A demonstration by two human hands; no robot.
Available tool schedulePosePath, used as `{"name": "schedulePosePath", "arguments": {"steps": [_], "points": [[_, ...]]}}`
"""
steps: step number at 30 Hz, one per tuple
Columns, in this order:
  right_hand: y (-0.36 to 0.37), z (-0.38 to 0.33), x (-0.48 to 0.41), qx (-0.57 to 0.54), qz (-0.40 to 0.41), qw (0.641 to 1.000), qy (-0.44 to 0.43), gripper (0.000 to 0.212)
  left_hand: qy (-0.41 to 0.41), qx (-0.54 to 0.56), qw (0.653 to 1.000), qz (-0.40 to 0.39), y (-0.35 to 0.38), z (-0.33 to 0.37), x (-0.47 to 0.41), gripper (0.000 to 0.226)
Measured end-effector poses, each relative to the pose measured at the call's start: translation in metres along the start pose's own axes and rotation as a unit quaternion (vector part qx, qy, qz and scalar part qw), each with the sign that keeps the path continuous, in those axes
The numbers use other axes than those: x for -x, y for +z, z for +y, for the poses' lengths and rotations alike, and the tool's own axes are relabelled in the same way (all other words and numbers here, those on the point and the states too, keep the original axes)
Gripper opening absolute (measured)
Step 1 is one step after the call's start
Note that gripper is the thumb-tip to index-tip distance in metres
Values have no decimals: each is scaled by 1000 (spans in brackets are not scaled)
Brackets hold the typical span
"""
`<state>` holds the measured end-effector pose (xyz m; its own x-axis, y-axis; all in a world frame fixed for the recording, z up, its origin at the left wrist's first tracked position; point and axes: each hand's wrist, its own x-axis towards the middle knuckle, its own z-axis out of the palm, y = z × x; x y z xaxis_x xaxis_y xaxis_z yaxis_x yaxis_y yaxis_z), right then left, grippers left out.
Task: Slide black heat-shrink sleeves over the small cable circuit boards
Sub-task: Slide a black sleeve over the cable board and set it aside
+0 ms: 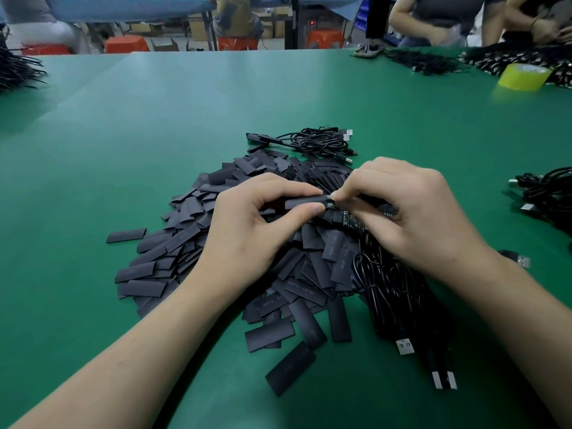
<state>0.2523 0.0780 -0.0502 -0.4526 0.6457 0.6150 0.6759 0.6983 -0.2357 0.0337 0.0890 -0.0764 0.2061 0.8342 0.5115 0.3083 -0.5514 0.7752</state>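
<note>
My left hand (253, 221) pinches a black heat-shrink sleeve (305, 201) between thumb and forefinger, holding it level above the pile. My right hand (411, 209) pinches a small circuit board (331, 205) whose tip meets the sleeve's right end; the rest of the board is hidden under my fingers. A second bare board (349, 219) shows just below. A big heap of flat black sleeves (247, 267) covers the green table (154, 125) under both hands. Black USB cables (399, 305) trail from under my right wrist.
A small bundle of cables with sleeves fitted (312, 142) lies behind the heap. More cable coils (548, 193) sit at the right edge. A yellow tape roll (523, 76) and dark cable piles (424, 61) lie far right, near other people at the table's far side.
</note>
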Motion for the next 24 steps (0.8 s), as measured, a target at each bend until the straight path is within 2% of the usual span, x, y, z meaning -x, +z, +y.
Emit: {"name": "schedulePosePath", "arguments": {"steps": [12, 14, 19, 24], "points": [[3, -2, 0, -12, 1, 1000, -2, 3, -28, 25, 999, -10, 2, -4, 0, 16], [3, -3, 1, -36, 9, 999, 15, 6, -28, 27, 999, -5, 2, -4, -1, 17], [1, -5, 1, -104, 30, 987, 119, 12, 6, 1, 999, 39, 0, 0, 0, 18], [5, -11, 1, -87, 39, 989, 117, 3, 50, -53, 995, 62, -1, 4, 0, 18]]}}
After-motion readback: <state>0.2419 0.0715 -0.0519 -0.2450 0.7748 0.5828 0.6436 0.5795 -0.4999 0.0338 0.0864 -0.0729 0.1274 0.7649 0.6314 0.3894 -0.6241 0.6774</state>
